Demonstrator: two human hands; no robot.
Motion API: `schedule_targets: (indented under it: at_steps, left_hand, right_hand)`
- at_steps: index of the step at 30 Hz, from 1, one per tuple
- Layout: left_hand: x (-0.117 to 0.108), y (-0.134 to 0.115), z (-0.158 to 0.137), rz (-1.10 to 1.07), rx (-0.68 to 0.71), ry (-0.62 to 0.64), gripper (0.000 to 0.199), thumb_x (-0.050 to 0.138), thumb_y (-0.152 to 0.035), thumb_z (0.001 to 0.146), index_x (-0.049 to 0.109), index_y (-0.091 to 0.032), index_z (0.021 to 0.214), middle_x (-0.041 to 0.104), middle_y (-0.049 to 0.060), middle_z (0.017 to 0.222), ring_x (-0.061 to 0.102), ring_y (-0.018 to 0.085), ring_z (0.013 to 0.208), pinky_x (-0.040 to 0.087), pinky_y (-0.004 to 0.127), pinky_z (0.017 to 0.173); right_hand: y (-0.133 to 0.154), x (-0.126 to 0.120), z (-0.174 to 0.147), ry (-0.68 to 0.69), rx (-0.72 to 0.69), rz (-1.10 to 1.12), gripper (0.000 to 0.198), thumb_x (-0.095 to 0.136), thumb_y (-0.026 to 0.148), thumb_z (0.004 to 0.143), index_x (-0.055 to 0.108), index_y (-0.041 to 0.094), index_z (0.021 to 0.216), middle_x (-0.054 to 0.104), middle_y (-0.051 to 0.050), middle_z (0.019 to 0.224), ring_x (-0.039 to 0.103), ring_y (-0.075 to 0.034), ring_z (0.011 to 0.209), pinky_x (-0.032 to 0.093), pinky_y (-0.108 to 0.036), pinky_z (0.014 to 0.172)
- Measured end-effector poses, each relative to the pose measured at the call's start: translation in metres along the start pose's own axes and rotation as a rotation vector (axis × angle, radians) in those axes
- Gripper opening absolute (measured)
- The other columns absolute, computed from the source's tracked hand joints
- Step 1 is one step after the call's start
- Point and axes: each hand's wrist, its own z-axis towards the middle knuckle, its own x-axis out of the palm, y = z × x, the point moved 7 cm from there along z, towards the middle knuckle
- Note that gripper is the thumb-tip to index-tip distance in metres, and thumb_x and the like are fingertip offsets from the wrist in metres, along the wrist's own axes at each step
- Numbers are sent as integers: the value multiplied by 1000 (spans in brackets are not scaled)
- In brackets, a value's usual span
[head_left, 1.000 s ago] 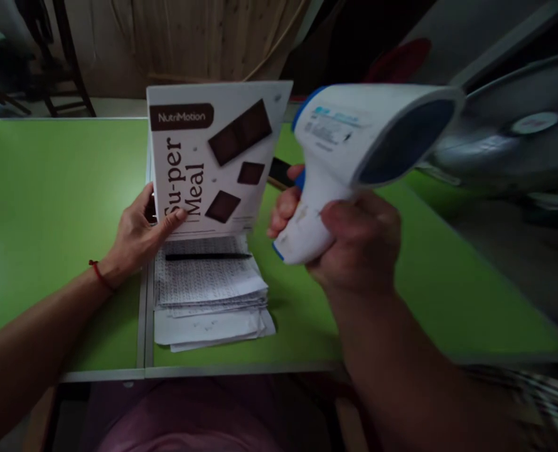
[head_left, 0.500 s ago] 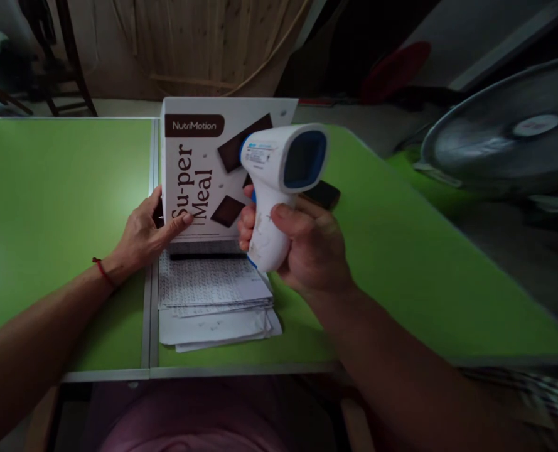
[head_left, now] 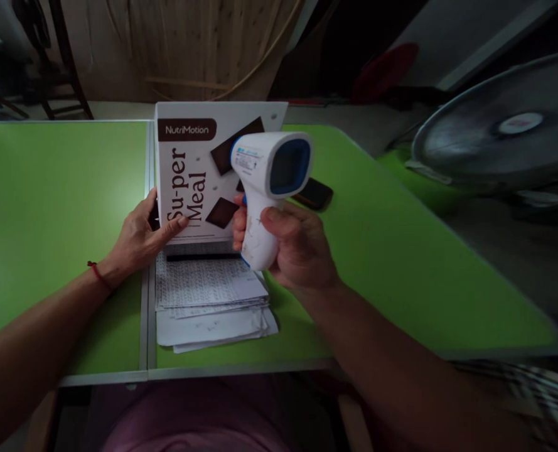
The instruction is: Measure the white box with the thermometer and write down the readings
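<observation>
My left hand (head_left: 140,232) grips the lower left edge of a white box (head_left: 184,216) marked "NutriMotion Su-per Meal", thumb on its front and the other fingers partly hidden at its side. The box stands tilted on the table. In front of it, my right hand (head_left: 302,242) is wrapped round the handle of a white and blue infrared thermometer (head_left: 262,232), nose toward the box and dark screen facing me. Handwritten papers (head_left: 213,282) lie in a stack below the box, with a dark strip across their upper part.
Both hands work over a green table (head_left: 377,270) with a metal-edged seam. A dark phone (head_left: 319,194) lies behind my right hand. To the right stands a large fan (head_left: 471,119). A dark chair (head_left: 66,69) is at the back left.
The whole view has shifted slightly. The thermometer sits a little further left and lower, and more of the phone shows. Both hands keep their holds.
</observation>
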Motion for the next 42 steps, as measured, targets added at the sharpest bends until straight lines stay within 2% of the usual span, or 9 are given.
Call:
schedule_targets:
  at_steps: [16, 23, 27, 30, 32, 34, 36, 38, 42]
  left_hand:
    - [0, 0, 0, -33, -21, 14, 48, 75, -52, 86, 60, -17, 114, 68, 13, 124, 68, 28, 111, 62, 47, 96]
    - [-1, 6, -2, -97, -83, -9, 53, 79, -50, 83, 56, -17, 117, 67, 14, 124, 67, 30, 112, 62, 50, 92]
    - [-4, 12, -6, -104, -97, -61, 61, 81, -51, 80, 52, -18, 122, 64, 15, 127, 66, 31, 114, 62, 49, 91]
    - [-12, 15, -9, -103, -41, -114, 65, 83, -52, 79, 48, -19, 123, 61, 14, 129, 64, 30, 116, 63, 47, 91]
    - [-19, 20, -9, -98, -18, -140, 68, 84, -51, 77, 46, -20, 124, 59, 15, 131, 63, 31, 119, 64, 46, 89]
    - [-27, 26, -9, -83, -18, -160, 72, 86, -51, 75, 44, -21, 126, 58, 15, 132, 61, 33, 121, 65, 45, 87]
    - [-31, 31, -8, -71, -31, -162, 74, 86, -50, 75, 43, -22, 127, 58, 15, 131, 60, 33, 122, 65, 45, 86]
    - [-30, 34, -6, -67, -47, -148, 75, 86, -51, 76, 41, -21, 128, 57, 16, 130, 60, 33, 123, 65, 45, 88]
    - [-26, 33, -2, -55, -29, -122, 74, 84, -52, 77, 39, -22, 127, 53, 17, 136, 57, 33, 127, 64, 43, 89]
  right_hand:
    - [2, 0, -3, -12, -33, -16, 24, 77, 44, 69, 69, 24, 79, 62, 1, 64, 54, -13, 53, 49, -29, 46]
    - [0, 2, -4, 34, -27, 4, 26, 77, 43, 71, 68, 23, 85, 63, 1, 69, 56, -13, 55, 51, -30, 48]
    - [5, 4, -8, 107, -63, -33, 26, 78, 45, 74, 67, 23, 80, 64, 1, 69, 57, -13, 58, 50, -28, 50]
    - [22, 1, -12, 183, -114, -187, 24, 79, 45, 76, 69, 23, 78, 66, 1, 71, 59, -13, 62, 53, -29, 57]
    - [32, -8, -12, 198, -127, -374, 23, 81, 43, 74, 73, 25, 87, 70, 0, 80, 64, -15, 71, 57, -32, 67]
    - [34, -26, -9, 190, -111, -613, 38, 84, 44, 70, 76, 27, 102, 74, -3, 96, 69, -20, 85, 60, -39, 78]
    - [28, -49, -2, 162, -124, -841, 51, 85, 48, 67, 75, 25, 112, 73, -7, 106, 69, -26, 91, 60, -45, 80]
    - [16, -72, 4, 132, -183, -1004, 50, 83, 49, 70, 76, 24, 112, 72, -10, 109, 69, -28, 92, 60, -48, 79]
    - [-12, -101, 15, 102, -304, -1114, 46, 83, 46, 69, 76, 25, 110, 72, -11, 104, 68, -31, 94, 58, -54, 81]
